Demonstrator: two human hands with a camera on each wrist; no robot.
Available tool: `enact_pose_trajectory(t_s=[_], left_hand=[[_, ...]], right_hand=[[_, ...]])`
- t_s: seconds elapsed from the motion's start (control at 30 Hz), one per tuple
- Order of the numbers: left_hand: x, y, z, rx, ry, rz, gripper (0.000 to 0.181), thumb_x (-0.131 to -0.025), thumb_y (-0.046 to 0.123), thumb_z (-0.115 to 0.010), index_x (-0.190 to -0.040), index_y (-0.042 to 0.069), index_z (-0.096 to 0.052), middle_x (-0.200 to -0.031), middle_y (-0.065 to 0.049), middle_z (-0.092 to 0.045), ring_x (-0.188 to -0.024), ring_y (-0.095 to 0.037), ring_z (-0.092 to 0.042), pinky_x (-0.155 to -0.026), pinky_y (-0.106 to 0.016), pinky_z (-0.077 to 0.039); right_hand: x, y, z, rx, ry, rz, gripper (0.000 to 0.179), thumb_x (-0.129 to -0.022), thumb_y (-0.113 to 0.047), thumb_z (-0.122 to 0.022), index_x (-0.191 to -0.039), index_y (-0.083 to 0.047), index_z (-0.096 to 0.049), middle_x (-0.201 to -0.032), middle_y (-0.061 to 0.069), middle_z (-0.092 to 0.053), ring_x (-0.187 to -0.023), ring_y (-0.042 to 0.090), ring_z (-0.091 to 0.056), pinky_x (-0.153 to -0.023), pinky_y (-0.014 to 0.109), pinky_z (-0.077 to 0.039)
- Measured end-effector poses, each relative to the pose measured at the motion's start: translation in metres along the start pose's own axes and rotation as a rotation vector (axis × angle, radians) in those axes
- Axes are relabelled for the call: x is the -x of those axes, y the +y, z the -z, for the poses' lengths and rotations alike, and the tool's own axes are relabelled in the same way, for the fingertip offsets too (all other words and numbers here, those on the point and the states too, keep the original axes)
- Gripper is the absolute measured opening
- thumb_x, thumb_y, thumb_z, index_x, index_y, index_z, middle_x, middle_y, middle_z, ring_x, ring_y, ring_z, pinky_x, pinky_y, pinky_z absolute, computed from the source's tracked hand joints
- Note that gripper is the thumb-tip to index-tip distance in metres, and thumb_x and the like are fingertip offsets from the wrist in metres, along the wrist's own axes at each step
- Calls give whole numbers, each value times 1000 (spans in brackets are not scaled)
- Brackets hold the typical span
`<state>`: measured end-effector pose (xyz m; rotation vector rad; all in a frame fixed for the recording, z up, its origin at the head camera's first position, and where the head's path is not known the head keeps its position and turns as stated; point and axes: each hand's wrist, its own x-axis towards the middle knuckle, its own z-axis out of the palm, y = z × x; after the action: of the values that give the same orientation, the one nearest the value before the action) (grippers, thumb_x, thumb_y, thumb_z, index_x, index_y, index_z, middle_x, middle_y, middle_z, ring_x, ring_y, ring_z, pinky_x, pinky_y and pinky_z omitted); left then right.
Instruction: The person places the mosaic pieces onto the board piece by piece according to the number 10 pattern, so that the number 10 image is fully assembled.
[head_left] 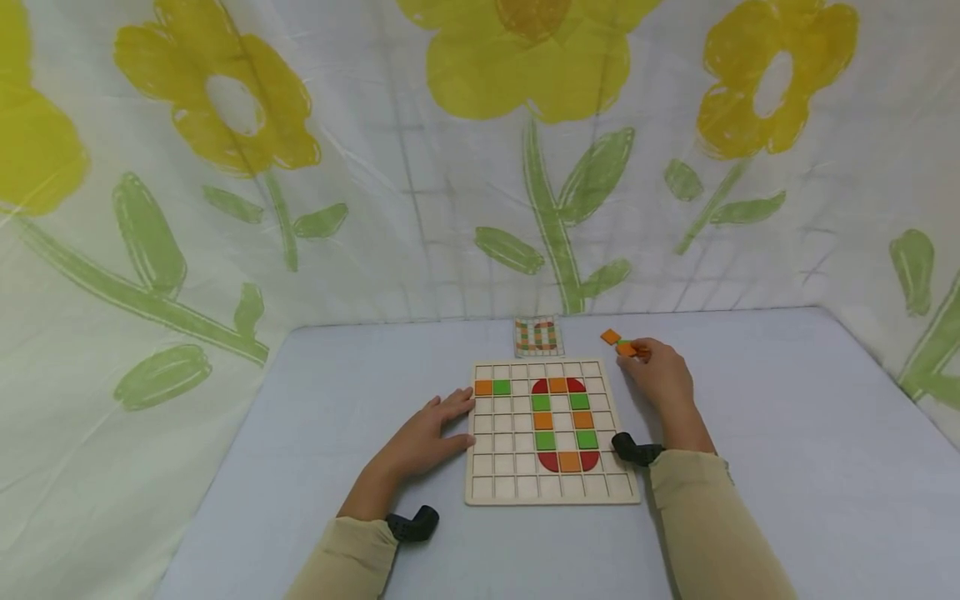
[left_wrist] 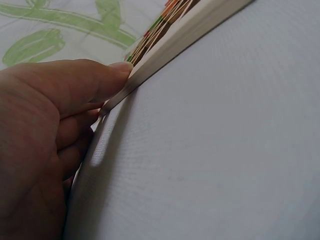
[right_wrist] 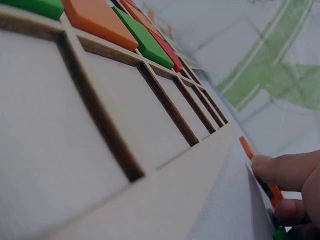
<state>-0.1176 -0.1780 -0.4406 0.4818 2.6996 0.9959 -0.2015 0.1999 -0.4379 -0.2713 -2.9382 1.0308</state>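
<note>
A pale wooden grid board lies on the table. Orange, green and red pieces form an upright ring in its right half, and an orange tile and a green tile sit side by side at the upper left. My left hand rests along the board's left edge, fingers extended, thumb touching the rim. Beyond the board's upper right corner, my right hand pinches an orange tile between thumb and fingers. A bit of green tile shows beneath those fingers.
A small card with a printed colour pattern lies just behind the board. One loose orange tile is on the table left of my right hand. Behind the table hangs a flower-printed cloth.
</note>
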Motion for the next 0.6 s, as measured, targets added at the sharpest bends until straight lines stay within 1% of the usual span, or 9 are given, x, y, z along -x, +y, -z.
enact_pose_trajectory(t_s=[0.1, 0.23, 0.43, 0.6], left_hand=[[0, 0, 0, -7, -2, -3, 61, -92, 32, -69, -148, 18, -47, -159, 10, -31, -150, -17, -25, -125, -46, -17], [0, 0, 0, -10, -3, -11, 62, -92, 32, -69, -148, 17, -47, -159, 10, -31, -150, -16, -25, -125, -45, -16], [1, 1, 1, 13, -2, -21, 61, -92, 30, -69, -147, 15, -48, -159, 7, -32, -149, -17, -26, -125, -46, -16], [2, 2, 1, 14, -2, -16, 61, -92, 31, -69, -147, 15, -48, -159, 8, -32, -150, -17, -25, -125, -46, -16]], right_hand=[[0, 0, 0, 12, -1, -21, 49, -95, -33, -64, -133, -3, -57, -122, 23, -63, -109, 38, -57, -89, 51, -49], [-2, 0, 1, 21, -1, -27, 46, -96, -30, -63, -133, -4, -58, -123, 22, -63, -110, 39, -58, -88, 51, -50], [-1, 1, 2, 9, -13, -15, 45, -96, -26, -58, -135, -5, -58, -126, 22, -64, -111, 39, -59, -86, 50, -50], [1, 0, 2, 10, -8, 2, 45, -96, -28, -58, -135, -7, -59, -124, 23, -64, -109, 39, -60, -82, 49, -51]])
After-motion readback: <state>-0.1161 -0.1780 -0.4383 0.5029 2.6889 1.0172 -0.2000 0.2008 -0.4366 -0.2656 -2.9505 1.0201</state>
